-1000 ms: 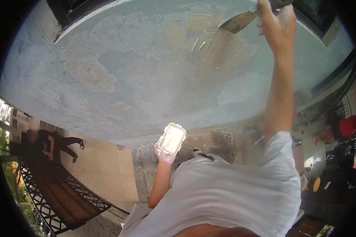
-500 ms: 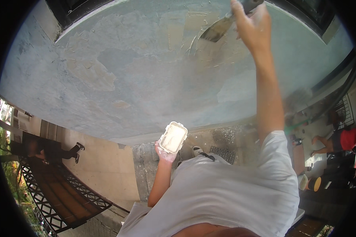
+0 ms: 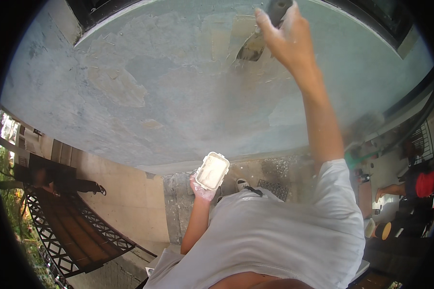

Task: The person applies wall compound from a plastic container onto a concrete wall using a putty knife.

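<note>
My right hand (image 3: 291, 41) is raised high against the grey-blue wall (image 3: 188, 96), closed around the dark handle of a putty knife (image 3: 251, 47). The knife's wide blade lies at the wall, beside beige filler patches (image 3: 220, 42). Low in front of my body, my left hand (image 3: 202, 189) supports a small rectangular plastic tub (image 3: 213, 171) from beneath. Pale, creamy filler is inside the tub. White residue coats the fingers of both hands.
Dark-framed openings (image 3: 99, 12) edge the wall at the top. To the left, a person (image 3: 67, 180) is by a brown bench-like structure with lattice sides (image 3: 72, 231). Another person in red (image 3: 427, 184) is at far right, near assorted objects.
My right hand has shifted left with the putty knife, and the blade has turned more upright and moved slightly down. The left hand and tub have barely moved.
</note>
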`<act>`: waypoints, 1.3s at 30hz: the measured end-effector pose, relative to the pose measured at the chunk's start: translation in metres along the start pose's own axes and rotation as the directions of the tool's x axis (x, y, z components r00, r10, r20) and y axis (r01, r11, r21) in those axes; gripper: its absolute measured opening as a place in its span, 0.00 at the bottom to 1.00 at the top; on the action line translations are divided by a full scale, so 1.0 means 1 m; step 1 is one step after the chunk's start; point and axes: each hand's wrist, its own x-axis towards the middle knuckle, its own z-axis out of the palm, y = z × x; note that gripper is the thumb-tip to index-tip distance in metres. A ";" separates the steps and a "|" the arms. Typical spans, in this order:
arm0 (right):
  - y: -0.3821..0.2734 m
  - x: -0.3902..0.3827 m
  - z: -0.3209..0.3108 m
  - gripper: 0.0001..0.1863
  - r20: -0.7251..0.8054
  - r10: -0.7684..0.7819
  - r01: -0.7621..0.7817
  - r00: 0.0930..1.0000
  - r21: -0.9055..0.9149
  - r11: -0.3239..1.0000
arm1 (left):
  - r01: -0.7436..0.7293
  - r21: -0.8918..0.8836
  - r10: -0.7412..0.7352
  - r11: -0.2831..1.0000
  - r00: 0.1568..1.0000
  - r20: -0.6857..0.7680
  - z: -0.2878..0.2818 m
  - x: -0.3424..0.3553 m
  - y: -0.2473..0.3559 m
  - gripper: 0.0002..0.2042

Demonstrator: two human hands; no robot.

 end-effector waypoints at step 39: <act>0.020 -0.058 -0.011 0.17 -0.037 0.474 -0.386 0.880 0.526 0.758 | -0.025 -0.058 0.023 0.998 0.999 -0.036 0.009 0.009 -0.009 0.41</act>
